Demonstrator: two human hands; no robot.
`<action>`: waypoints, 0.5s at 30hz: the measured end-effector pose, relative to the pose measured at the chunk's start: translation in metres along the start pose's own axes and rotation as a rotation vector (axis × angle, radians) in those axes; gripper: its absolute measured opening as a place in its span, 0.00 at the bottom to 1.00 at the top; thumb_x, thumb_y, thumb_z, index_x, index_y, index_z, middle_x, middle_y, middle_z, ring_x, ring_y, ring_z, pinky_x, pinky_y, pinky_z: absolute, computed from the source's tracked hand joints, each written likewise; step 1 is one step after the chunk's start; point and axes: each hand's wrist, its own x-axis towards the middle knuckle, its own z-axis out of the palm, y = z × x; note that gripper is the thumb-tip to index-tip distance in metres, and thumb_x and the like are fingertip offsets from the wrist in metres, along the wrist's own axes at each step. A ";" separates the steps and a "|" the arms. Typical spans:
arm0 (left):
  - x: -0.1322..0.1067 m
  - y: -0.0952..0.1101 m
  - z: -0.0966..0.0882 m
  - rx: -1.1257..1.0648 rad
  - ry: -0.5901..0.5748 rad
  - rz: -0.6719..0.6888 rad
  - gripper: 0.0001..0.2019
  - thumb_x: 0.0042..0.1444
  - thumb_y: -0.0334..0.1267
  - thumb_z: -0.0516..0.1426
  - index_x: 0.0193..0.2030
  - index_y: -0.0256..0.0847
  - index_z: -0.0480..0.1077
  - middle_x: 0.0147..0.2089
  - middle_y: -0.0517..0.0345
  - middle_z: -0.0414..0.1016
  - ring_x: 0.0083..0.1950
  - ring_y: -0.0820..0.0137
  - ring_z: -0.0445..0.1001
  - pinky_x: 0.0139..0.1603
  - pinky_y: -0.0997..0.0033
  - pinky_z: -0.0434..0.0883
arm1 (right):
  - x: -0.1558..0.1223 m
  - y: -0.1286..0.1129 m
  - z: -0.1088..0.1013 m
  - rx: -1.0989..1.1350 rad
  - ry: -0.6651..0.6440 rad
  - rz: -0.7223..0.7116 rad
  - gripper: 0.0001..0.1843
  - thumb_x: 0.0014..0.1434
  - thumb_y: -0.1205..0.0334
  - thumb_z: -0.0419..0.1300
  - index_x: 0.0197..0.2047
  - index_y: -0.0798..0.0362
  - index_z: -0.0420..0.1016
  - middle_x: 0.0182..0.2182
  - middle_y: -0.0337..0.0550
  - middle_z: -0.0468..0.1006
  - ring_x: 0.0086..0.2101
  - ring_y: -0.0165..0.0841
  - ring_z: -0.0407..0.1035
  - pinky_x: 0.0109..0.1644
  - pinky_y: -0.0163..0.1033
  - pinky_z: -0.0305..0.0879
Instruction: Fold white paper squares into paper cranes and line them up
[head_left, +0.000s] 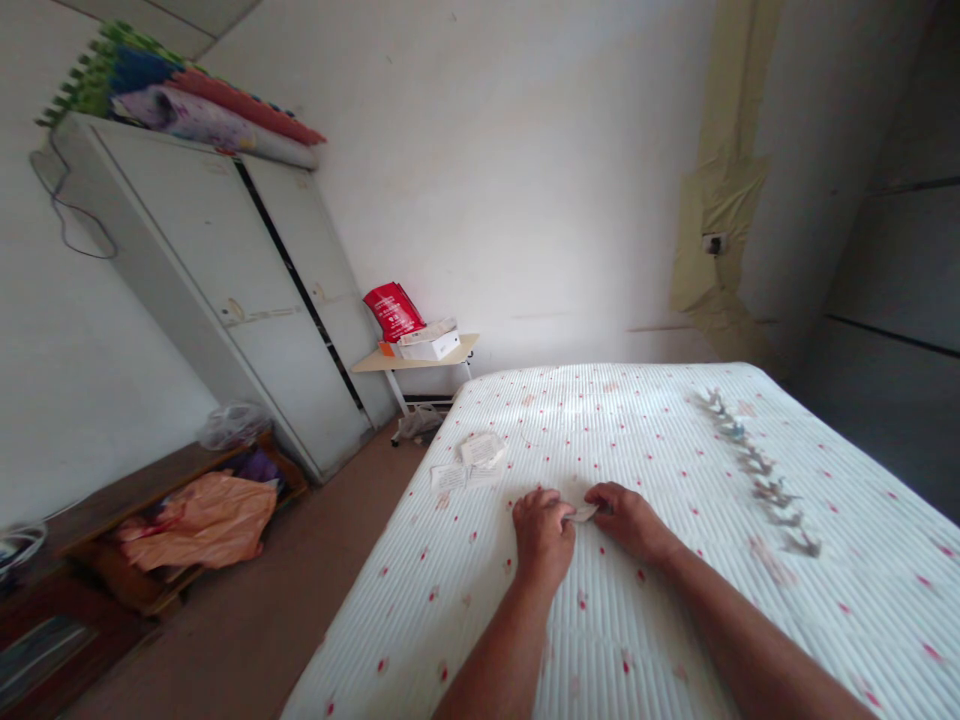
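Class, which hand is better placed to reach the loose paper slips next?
Left, probably: the left hand lies nearer the paper slips; the right hand sits beyond the small paper piece they pinch.

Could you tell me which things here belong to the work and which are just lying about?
Part of the work: left hand, right hand, small folded paper, paper slips, row of small folded shapes.
Lying about: red bag, white box, orange plastic bag.
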 end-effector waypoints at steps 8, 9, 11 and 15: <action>0.001 0.001 -0.001 -0.006 -0.003 0.008 0.10 0.50 0.30 0.57 0.36 0.48 0.75 0.46 0.61 0.73 0.52 0.67 0.66 0.57 0.63 0.57 | 0.000 0.003 0.002 0.001 -0.004 -0.003 0.14 0.48 0.73 0.52 0.37 0.54 0.74 0.37 0.45 0.75 0.38 0.32 0.69 0.44 0.34 0.62; 0.001 0.001 -0.002 0.000 -0.008 0.003 0.10 0.50 0.30 0.57 0.36 0.48 0.75 0.46 0.60 0.73 0.52 0.67 0.66 0.57 0.62 0.57 | 0.000 0.003 0.002 0.005 -0.008 -0.010 0.14 0.48 0.73 0.52 0.37 0.53 0.74 0.37 0.45 0.74 0.39 0.32 0.69 0.45 0.34 0.62; 0.001 0.001 -0.002 0.009 -0.018 -0.008 0.10 0.49 0.29 0.57 0.36 0.48 0.75 0.47 0.60 0.73 0.52 0.67 0.65 0.57 0.62 0.57 | 0.000 0.003 0.002 0.000 -0.024 -0.038 0.16 0.47 0.74 0.53 0.38 0.53 0.74 0.38 0.44 0.74 0.39 0.33 0.69 0.45 0.34 0.62; 0.001 0.002 -0.002 0.008 -0.016 -0.004 0.11 0.48 0.29 0.57 0.36 0.48 0.75 0.48 0.60 0.73 0.53 0.67 0.65 0.58 0.61 0.57 | -0.002 0.000 0.000 -0.045 -0.057 -0.059 0.20 0.45 0.76 0.53 0.40 0.53 0.73 0.39 0.44 0.73 0.38 0.32 0.69 0.43 0.33 0.62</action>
